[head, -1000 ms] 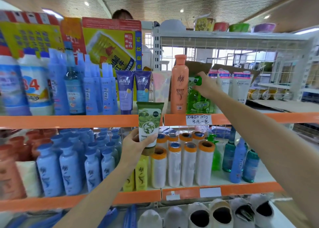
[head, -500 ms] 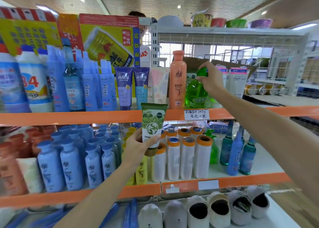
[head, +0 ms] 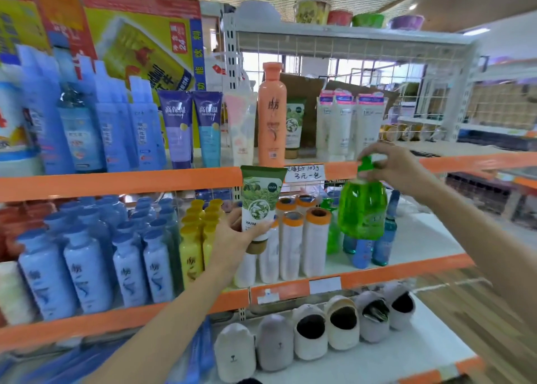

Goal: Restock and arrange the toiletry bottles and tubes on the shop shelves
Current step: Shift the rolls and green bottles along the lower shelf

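Note:
My left hand (head: 236, 237) grips a green-and-white olive tube (head: 259, 202) by its lower end, cap down, in front of the middle shelf. By its green pump top, my right hand (head: 398, 168) holds a clear green pump bottle (head: 361, 208), which hangs in the air before the middle shelf's right part. Behind them on the upper shelf stand a tall orange bottle (head: 271, 116), a matching olive tube (head: 294, 125), white pink-topped tubes (head: 345, 122) and purple and teal tubes (head: 190, 128).
The orange shelf edge (head: 116, 181) runs just above both held items. The middle shelf carries blue bottles (head: 87, 264), yellow bottles (head: 193, 247), orange-capped white rolls (head: 302, 238) and green and blue bottles (head: 383, 238). Slippers (head: 340, 325) line the bottom shelf.
My right hand has lifted the green pump bottle off the upper shelf and brought it down and right, in front of the middle shelf. My left hand has kept the olive tube almost still.

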